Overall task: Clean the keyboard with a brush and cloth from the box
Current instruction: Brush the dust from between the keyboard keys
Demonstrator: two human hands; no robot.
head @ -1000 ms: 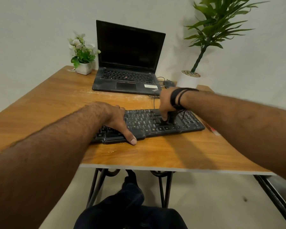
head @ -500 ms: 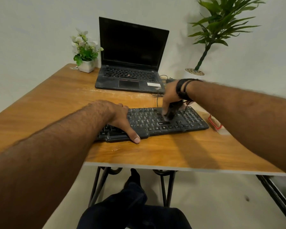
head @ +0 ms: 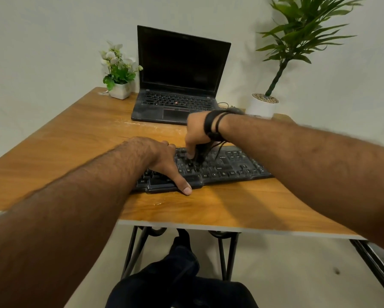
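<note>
The left hand (head: pixel 164 161) lies flat on the left half of the black keyboard (head: pixel 226 166), fingers straight and spread over the keys, thumb stretched along the near edge so that its tip reaches the wooden table (head: pixel 80 138) just past the keyboard's front rim; it presses down and has hold of nothing. Just to the right of it, and a little farther from the person, the right hand (head: pixel 196 135) points downward with its fingers curled round a small dark brush (head: pixel 201 153), pinching it so the bristle end meets the keys near the middle of the keyboard; the brush is blurred and its exact shape is hard to tell. Black bands (head: pixel 213 125) wrap the right wrist, with thin cords hanging from them over the keys. The keyboard itself sits under both hands, running left to right near the table's front edge. Beyond the right hand stands an open black laptop (head: pixel 180 81) with a dark screen. Beyond the left hand, at the far corner, is a small flower pot (head: pixel 120 91), and past the right wrist a tall green plant (head: pixel 297 41) in a white pot
</note>
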